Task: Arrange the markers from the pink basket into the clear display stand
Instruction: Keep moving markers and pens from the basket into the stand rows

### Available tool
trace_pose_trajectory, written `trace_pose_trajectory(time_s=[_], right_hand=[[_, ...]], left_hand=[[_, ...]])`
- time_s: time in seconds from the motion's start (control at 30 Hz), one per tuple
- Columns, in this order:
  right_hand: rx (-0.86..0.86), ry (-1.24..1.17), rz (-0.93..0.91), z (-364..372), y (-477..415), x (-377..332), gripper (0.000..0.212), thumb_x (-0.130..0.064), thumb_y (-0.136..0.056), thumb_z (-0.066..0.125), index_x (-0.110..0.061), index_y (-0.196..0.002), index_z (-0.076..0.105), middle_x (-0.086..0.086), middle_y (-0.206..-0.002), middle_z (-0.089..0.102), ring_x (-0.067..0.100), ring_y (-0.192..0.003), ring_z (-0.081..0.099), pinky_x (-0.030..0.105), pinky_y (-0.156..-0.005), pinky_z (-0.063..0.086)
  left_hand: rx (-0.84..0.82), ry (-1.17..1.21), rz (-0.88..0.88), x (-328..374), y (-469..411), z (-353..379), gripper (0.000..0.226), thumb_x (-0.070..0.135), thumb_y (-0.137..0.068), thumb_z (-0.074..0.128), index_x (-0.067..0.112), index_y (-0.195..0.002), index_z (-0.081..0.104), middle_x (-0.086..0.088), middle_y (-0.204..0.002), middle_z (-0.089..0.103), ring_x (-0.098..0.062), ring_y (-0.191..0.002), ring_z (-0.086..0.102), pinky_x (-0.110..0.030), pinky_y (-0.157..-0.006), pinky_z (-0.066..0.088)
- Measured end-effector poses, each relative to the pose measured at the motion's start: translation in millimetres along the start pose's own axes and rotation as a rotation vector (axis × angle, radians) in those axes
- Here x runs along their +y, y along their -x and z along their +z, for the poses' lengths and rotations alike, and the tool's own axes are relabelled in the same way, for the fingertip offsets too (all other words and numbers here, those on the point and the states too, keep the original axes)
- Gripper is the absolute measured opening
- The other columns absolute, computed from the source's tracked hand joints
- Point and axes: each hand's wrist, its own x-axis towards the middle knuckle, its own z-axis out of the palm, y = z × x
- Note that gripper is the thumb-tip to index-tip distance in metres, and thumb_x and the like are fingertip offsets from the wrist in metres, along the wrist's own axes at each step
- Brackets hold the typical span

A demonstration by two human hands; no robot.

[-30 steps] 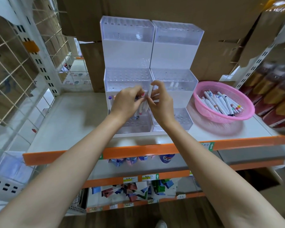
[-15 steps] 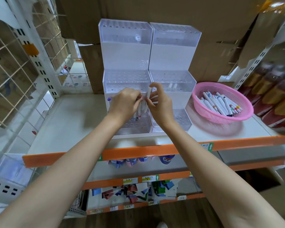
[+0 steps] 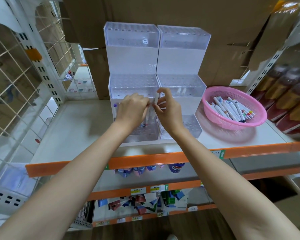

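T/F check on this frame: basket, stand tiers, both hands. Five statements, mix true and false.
1. The pink basket sits right of the clear display stand. True.
2. The pink basket is empty. False: markers lie in it.
3. The right hand pinches a white marker, roughly upright. True.
4. The top tier is packed with markers. False: the top tier shows none.
5. The left hand reaches into the pink basket. False: the left hand is at the lower tier, beside the right hand.
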Motion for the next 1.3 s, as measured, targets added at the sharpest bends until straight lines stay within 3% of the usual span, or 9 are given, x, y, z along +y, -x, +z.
trace_pose_trajectory(time_s=[0.2, 0.43, 0.7, 1.0, 1.3], right_hand=[[0.014, -0.007, -0.002, -2.0, 0.5, 1.8, 0.035, -0.003, -0.086, 0.066, -0.013, -0.116, 0.05, -0.015, -0.072, 0.056, 0.016, -0.069, 0.065, 0.039, -0.07, 0.055], [-0.029, -0.007, 0.007, 2.1, 1.7, 4.0, 0.038, -0.006, -0.086, 0.065, -0.028, -0.109, 0.043, 0.003, -0.079, 0.062, 0.02, -0.071, 0.064, 0.044, -0.068, 0.054], [-0.068, 0.033, 0.023, 5.5, 0.3, 5.0, 0.039, -0.01, -0.087, 0.065, -0.035, -0.102, 0.04, 0.003, -0.081, 0.062, 0.021, -0.07, 0.062, 0.039, -0.067, 0.054], [-0.124, 0.169, -0.03, 6.2, 6.4, 17.4, 0.023, -0.008, -0.088, 0.064, -0.016, -0.104, 0.05, 0.004, -0.078, 0.063, 0.021, -0.069, 0.062, 0.04, -0.067, 0.054], [-0.09, 0.178, -0.083, 1.1, 6.0, 10.4, 0.011, -0.015, -0.091, 0.062, -0.013, -0.101, 0.058, -0.002, -0.076, 0.056, 0.02, -0.067, 0.058, 0.04, -0.065, 0.052]], left_hand=[[0.056, 0.044, 0.089, -6.8, 9.5, -2.4, 0.013, 0.005, -0.083, 0.065, 0.004, -0.094, 0.072, -0.009, -0.089, 0.068, -0.029, -0.083, 0.062, -0.035, -0.061, 0.051], [0.063, 0.037, 0.076, -14.3, 23.1, -8.9, 0.027, -0.004, -0.078, 0.063, 0.007, -0.102, 0.07, -0.009, -0.09, 0.061, -0.028, -0.085, 0.058, -0.034, -0.059, 0.048], [0.048, 0.018, 0.058, -13.3, 27.3, -8.0, 0.03, -0.005, -0.076, 0.063, 0.005, -0.104, 0.069, -0.01, -0.092, 0.061, -0.029, -0.084, 0.058, -0.035, -0.063, 0.048], [0.054, 0.003, 0.054, -19.0, 32.0, -10.2, 0.031, -0.005, -0.074, 0.06, 0.004, -0.102, 0.068, -0.011, -0.091, 0.061, -0.03, -0.086, 0.057, -0.039, -0.072, 0.05], [0.019, -0.026, 0.059, -19.8, 34.3, -7.5, 0.034, -0.006, -0.072, 0.062, 0.003, -0.105, 0.067, -0.013, -0.096, 0.061, -0.031, -0.089, 0.059, -0.039, -0.076, 0.05]])
